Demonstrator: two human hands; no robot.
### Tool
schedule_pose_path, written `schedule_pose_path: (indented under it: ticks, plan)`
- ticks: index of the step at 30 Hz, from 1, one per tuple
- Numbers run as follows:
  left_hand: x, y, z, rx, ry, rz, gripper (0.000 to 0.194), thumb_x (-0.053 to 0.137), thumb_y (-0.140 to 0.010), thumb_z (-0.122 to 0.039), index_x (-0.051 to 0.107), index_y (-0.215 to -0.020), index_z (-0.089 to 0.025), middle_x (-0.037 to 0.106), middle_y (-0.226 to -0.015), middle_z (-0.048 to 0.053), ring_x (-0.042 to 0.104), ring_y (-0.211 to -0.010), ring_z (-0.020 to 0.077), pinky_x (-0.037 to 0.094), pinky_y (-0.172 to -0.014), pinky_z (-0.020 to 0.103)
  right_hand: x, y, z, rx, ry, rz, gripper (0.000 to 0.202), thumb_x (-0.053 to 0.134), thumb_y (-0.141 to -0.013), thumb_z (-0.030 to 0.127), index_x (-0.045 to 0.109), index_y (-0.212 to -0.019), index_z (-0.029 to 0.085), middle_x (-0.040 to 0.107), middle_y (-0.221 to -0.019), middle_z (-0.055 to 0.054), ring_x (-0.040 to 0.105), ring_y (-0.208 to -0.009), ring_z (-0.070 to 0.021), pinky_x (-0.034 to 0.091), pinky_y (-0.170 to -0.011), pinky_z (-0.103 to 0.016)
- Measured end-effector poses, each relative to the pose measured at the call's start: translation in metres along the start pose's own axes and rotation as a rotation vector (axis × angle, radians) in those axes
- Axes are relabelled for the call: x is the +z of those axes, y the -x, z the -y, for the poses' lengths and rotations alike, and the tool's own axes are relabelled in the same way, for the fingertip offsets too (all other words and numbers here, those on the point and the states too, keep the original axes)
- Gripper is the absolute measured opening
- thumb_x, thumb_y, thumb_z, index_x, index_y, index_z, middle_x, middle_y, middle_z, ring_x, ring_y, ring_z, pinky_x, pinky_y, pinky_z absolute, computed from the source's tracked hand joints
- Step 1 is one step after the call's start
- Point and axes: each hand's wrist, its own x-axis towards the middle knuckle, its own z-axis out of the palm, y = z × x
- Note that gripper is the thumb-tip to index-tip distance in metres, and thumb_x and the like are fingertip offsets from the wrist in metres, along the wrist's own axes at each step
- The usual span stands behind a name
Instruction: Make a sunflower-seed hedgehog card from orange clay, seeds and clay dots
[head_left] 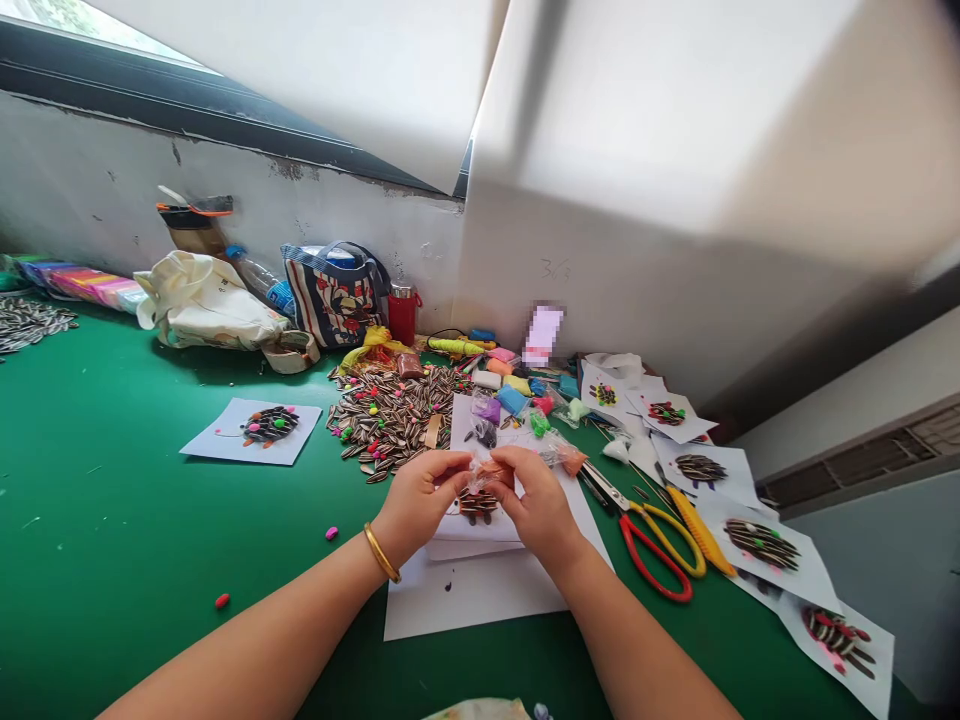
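My left hand (424, 500), with a gold bangle on the wrist, and my right hand (534, 500) meet over white paper sheets (495, 590). Both pinch a small clear plastic bag (484, 472); something orange-brown shows at the right hand's fingers. Just below the fingertips lies a hedgehog figure of striped seeds (477, 506), partly covered by the hands. Beyond the hands are small bags of coloured clay (513, 400). A large pile of striped seeds (397, 415), dotted with coloured bits, spreads to the left of them.
Red and yellow scissors (656, 545) and a yellow cutter (701, 530) lie at the right, beside several sheets with seed figures (761, 540). Another such sheet (255, 448) is at the left. A striped bag (337, 300), white bag (210, 300) and red bottle (403, 315) stand by the wall.
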Motion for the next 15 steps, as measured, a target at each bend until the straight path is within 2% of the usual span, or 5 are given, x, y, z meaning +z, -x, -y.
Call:
schedule_pose_path:
  ticks: [4, 7, 11, 15]
  plan:
    - [-0.0022, 0.0011, -0.0039, 0.093, -0.069, 0.091, 0.016, 0.06, -0.087, -0.028, 0.07, -0.099, -0.025, 0.073, -0.098, 0.002, 0.066, -0.09, 0.0175, 0.051, -0.083, 0.031, -0.0011, -0.0001, 0.0033, 0.003, 0.0, 0.008, 0.025, 0.057, -0.091, 0.033, 0.055, -0.114, 0.021, 0.066, -0.099, -0.007, 0.06, -0.091, -0.0221, 0.049, -0.081, -0.037]
    - [-0.0028, 0.0016, -0.0055, 0.129, -0.096, 0.113, 0.015, 0.058, -0.088, -0.029, 0.07, -0.097, -0.024, 0.073, -0.096, 0.001, 0.065, -0.089, 0.0166, 0.05, -0.082, 0.03, -0.0012, -0.001, 0.0072, -0.025, -0.021, 0.036, 0.018, 0.056, -0.093, 0.032, 0.058, -0.108, 0.022, 0.067, -0.098, -0.006, 0.06, -0.089, -0.0215, 0.049, -0.079, -0.036]
    - [-0.0015, 0.0014, -0.0048, 0.076, -0.072, 0.12, 0.011, 0.061, -0.086, -0.027, 0.07, -0.09, -0.022, 0.072, -0.087, 0.0, 0.065, -0.081, 0.0151, 0.049, -0.075, 0.027, 0.0018, 0.0, 0.0085, -0.116, -0.062, 0.051, 0.016, 0.056, -0.093, 0.031, 0.06, -0.106, 0.022, 0.068, -0.099, -0.007, 0.062, -0.092, -0.022, 0.049, -0.081, -0.037]
    - [0.0001, 0.0006, -0.0047, 0.034, -0.047, 0.114, 0.008, 0.064, -0.083, -0.026, 0.07, -0.083, -0.021, 0.071, -0.082, 0.0, 0.064, -0.077, 0.0147, 0.049, -0.07, 0.026, 0.0034, 0.0006, 0.0083, -0.084, -0.077, 0.071, 0.018, 0.058, -0.091, 0.034, 0.06, -0.105, 0.022, 0.069, -0.093, -0.006, 0.062, -0.085, -0.0216, 0.049, -0.078, -0.037]
